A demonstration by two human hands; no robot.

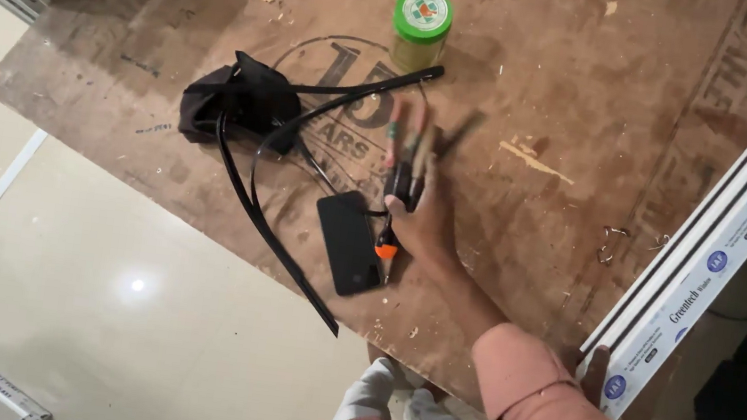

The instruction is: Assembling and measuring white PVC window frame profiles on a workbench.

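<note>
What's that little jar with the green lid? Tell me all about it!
The jar is small and round, with a bright green screw lid that has a white round label on top. Its body looks like clear, yellowish glass or plastic. It stands upright and closed on the worn wooden board, near the far edge. No hand touches it.
</note>
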